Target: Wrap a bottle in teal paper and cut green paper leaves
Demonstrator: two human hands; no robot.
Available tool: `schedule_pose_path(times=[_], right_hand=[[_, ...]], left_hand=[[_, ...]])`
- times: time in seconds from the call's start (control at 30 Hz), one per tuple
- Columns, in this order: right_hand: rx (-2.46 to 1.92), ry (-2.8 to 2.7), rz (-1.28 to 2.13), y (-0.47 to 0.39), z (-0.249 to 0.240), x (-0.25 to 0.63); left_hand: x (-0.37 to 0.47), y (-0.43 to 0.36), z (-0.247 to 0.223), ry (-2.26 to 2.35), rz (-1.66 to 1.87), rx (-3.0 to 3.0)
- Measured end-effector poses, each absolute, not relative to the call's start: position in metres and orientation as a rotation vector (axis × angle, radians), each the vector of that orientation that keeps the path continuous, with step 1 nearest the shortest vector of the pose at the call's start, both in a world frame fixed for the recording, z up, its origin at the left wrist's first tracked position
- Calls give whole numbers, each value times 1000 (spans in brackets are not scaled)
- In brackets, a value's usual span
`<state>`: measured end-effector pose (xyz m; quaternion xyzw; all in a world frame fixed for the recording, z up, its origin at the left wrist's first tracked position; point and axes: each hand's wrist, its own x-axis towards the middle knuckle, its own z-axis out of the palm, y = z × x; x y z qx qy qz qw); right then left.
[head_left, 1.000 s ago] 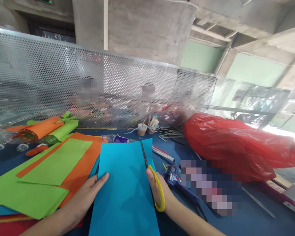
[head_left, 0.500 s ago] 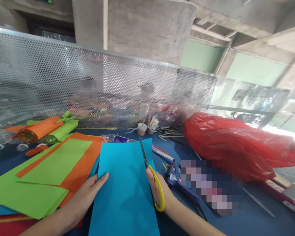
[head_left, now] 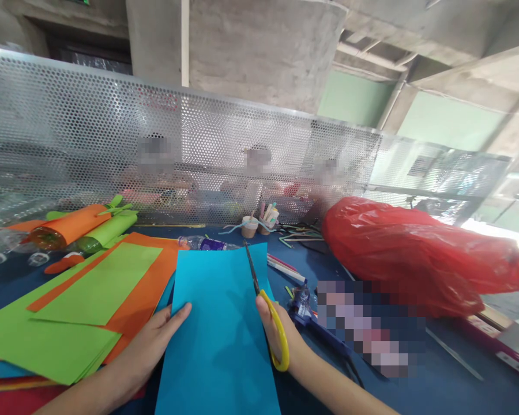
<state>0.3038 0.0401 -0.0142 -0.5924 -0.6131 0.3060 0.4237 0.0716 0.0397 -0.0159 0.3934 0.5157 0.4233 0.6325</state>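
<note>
A blue sheet of paper (head_left: 220,323) lies in front of me, its far edge near a clear bottle (head_left: 207,244). My left hand (head_left: 160,334) grips the sheet's left edge, thumb on top and fingers hidden beneath. On the right side, my right hand (head_left: 281,334) is closed on yellow-handled scissors (head_left: 281,340). Their dark blades lie over the sheet near its far right corner, tips pointing away at the far edge. Whether the blades are parted cannot be made out.
Green (head_left: 99,282) and orange sheets (head_left: 155,271) are piled at left, below paper-wrapped bottles (head_left: 78,225). A blue glue gun (head_left: 324,331) and markers (head_left: 285,268) lie right, near a red plastic bag (head_left: 406,253). People sit behind a perforated metal screen (head_left: 225,138).
The scissor tips have shifted very slightly to the left. My left hand and the blue sheet look unchanged.
</note>
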Motion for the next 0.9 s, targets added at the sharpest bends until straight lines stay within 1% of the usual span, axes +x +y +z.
schedule_pose_path(times=[0.33, 0.5, 0.6, 0.67, 0.77, 0.9], right_hand=[[-1518, -1603, 744, 42, -11, 306], [-1559, -1673, 743, 44, -4, 310], [-1633, -1740, 660, 46, 4, 315], [-1760, -1796, 553, 46, 10, 319], [-2016, -1908, 335, 45, 17, 324], [-2127, -1968, 219, 44, 20, 326]], left_hand=[[72, 40, -15, 1180, 970, 876], [72, 40, -15, 1243, 1030, 839], [72, 41, -14, 1147, 1042, 718], [73, 42, -13, 1070, 1024, 651], [74, 43, -10, 1077, 1010, 607], [77, 42, -3, 1069, 1019, 512]])
